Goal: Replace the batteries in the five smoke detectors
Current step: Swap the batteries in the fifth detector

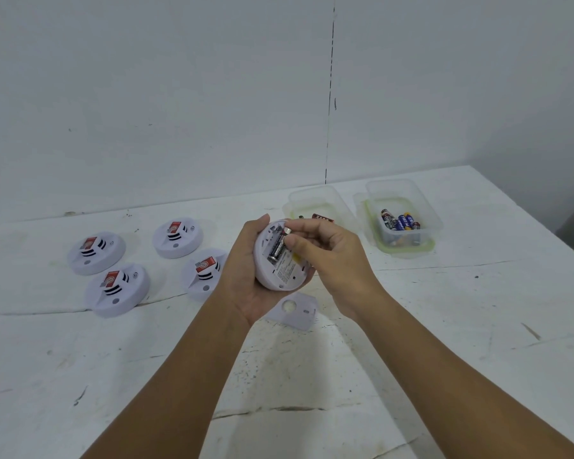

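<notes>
My left hand grips a white round smoke detector turned back side up, above the table. A dark battery lies in its open compartment, and my right hand pinches the battery's upper end with thumb and fingers. Below the hands, the detector's white cover plate lies on the table. Several more white smoke detectors with red labels sit at the left.
A clear plastic container holding several batteries stands at the back right. Beside it, a second clear container holds a red-labelled item. The white table is scuffed and meets a white wall behind.
</notes>
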